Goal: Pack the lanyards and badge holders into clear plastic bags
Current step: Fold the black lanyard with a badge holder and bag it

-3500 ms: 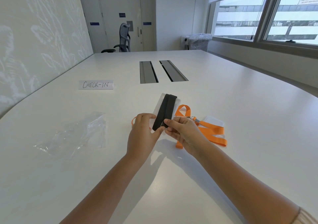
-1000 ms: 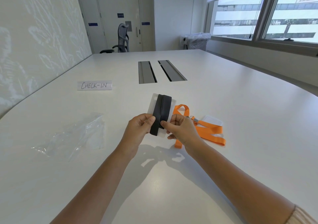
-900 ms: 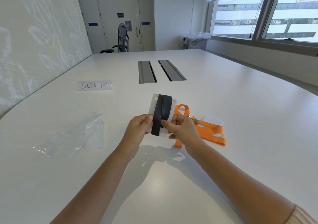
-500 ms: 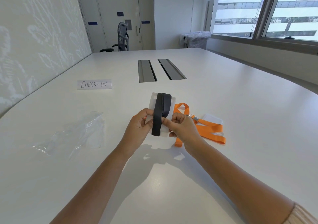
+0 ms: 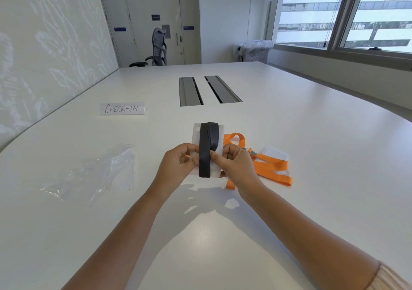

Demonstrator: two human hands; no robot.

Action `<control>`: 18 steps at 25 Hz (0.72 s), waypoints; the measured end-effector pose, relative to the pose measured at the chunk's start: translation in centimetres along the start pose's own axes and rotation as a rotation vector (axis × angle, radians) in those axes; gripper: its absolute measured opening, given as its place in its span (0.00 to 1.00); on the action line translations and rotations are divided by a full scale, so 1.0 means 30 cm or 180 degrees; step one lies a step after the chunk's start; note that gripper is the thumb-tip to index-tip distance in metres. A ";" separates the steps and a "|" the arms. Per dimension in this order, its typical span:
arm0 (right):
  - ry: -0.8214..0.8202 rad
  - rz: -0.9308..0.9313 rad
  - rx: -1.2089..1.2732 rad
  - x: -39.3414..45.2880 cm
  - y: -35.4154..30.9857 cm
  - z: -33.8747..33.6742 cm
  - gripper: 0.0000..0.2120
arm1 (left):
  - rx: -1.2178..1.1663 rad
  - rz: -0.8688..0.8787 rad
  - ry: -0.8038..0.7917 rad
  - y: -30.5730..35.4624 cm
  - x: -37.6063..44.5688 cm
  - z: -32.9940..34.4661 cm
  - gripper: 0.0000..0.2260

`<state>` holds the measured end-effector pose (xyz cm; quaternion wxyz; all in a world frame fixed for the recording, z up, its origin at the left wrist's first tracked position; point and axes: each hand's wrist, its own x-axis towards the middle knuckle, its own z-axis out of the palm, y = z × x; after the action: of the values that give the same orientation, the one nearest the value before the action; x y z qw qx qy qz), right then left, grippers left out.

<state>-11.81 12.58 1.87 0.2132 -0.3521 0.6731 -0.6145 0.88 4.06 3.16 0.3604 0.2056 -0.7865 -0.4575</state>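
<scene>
A clear badge holder (image 5: 196, 138) with a black lanyard (image 5: 205, 149) wound lengthwise around it is held above the white table (image 5: 312, 156). My left hand (image 5: 176, 167) pinches its left edge and my right hand (image 5: 234, 167) pinches its right edge, thumbs on the black strap. An orange lanyard (image 5: 267, 169) lies on the table behind my right hand, clipped to a second clear badge holder (image 5: 276, 155). Clear plastic bags (image 5: 104, 171) lie flat to the left.
A paper sign reading CHECK-IN (image 5: 122, 108) stands further back on the left. Two grey cable hatches (image 5: 207, 90) sit in the table's middle. An office chair (image 5: 156, 49) and a bin (image 5: 256, 50) stand beyond the far edge.
The badge holder with the black lanyard has been lifted off the table and turned nearly upright. Both hands now pinch it by its side edges.
</scene>
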 end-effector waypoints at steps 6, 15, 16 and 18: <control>-0.0162 0.0049 -0.0119 -0.002 0.000 -0.006 0.15 | 0.0021 -0.0272 0.0193 0.000 -0.001 0.019 0.06; 0.0145 -0.0271 -0.0417 -0.010 0.001 0.000 0.14 | 0.0038 -0.0442 0.0092 0.014 0.001 0.007 0.02; 0.0155 -0.0301 -0.0463 -0.011 -0.001 0.001 0.14 | 0.0031 -0.0484 0.0098 0.015 0.001 0.007 0.03; 0.0130 -0.0307 -0.0416 -0.011 -0.001 0.002 0.15 | 0.0046 -0.0543 0.0122 0.019 -0.001 0.006 0.02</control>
<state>-11.54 12.79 1.85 0.1461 -0.3847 0.6981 -0.5859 0.76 4.45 3.59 0.3336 0.2833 -0.7624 -0.4768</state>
